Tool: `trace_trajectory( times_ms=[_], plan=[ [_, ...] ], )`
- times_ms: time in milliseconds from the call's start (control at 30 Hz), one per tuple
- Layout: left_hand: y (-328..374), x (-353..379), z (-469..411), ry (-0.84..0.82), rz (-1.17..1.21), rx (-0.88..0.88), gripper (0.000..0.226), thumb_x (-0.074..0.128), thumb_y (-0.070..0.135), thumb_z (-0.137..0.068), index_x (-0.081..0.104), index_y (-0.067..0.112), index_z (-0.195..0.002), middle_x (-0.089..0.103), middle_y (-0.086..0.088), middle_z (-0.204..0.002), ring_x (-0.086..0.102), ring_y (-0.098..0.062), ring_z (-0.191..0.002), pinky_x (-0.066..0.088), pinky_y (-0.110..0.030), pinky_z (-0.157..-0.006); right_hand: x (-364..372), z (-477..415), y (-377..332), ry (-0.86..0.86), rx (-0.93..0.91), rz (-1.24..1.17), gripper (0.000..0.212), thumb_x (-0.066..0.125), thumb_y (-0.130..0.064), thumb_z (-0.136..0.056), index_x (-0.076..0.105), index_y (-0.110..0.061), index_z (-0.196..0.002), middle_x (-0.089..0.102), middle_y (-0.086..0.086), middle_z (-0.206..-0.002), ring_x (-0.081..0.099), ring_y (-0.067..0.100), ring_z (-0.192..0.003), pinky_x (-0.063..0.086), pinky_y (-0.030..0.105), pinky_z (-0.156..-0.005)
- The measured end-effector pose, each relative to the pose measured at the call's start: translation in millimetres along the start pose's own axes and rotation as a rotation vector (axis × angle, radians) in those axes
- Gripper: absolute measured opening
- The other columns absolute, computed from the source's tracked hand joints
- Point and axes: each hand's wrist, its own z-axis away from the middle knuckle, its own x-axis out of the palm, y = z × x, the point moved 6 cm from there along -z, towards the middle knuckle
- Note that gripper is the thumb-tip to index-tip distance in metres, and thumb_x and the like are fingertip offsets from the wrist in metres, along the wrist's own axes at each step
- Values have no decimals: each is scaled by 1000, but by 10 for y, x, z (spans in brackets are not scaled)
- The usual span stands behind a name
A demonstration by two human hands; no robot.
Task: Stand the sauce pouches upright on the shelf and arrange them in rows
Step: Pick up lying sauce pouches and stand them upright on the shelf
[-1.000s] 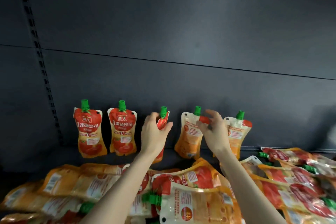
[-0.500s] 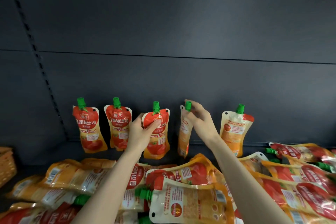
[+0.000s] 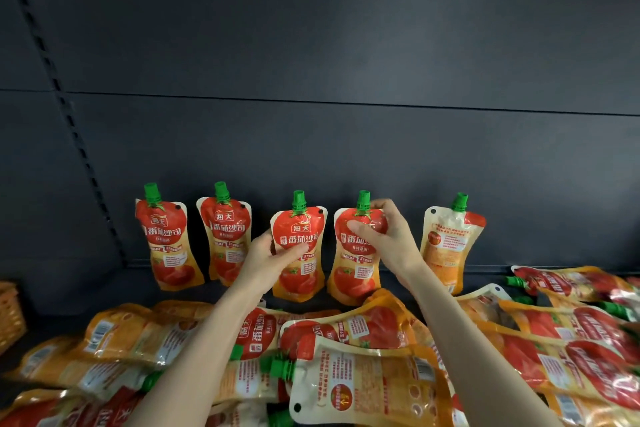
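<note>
Left hand (image 3: 266,262) fingers grasp third upright pouch (image 3: 300,229) | right hand (image 3: 393,241) fingers pinch fourth pouch (image 3: 351,274) at top | five stand on shelf (image 3: 104,291) | loose pouches (image 3: 346,326) lie in front

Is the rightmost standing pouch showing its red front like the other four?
No, the rightmost standing pouch shows its pale printed back instead.

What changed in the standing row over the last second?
The left hand turned the third pouch from edge-on to front-facing and still holds it. The right hand spun the fourth pouch from back to front, gripping its top. The two leftmost pouches, the back-facing fifth pouch and the lying pile stayed put.
</note>
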Motion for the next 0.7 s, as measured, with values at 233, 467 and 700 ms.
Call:
trace_trajectory(
  times_ms=[233,467,700],
  plan=[
    [23,13,-1,-25,-103,77,33,68,18,-83,52,25,-111,61,12,-102,55,-4,-99,44,-17,-80,8,40,240,-63,69,104,47,74,-11,-78,52,-14,-120,65,3,-112,62,17,-104,52,39,-94],
    [-41,-24,-86,-103,-161,-16,49,69,21,-82,46,22,-126,58,1,-124,52,-17,-120,42,-43,-103,58,-28,310,-35,62,176,55,73,-14,-79,47,-15,-128,61,3,-122,58,18,-112,49,40,-98],
    [-52,-4,-46,-128,-210,-4,48,67,21,-84,46,22,-127,57,1,-126,51,-17,-120,42,-39,-102,87,17,367,-41,71,291,56,71,-13,-81,46,-14,-130,60,4,-125,57,22,-117,47,42,-101]
  ],
)
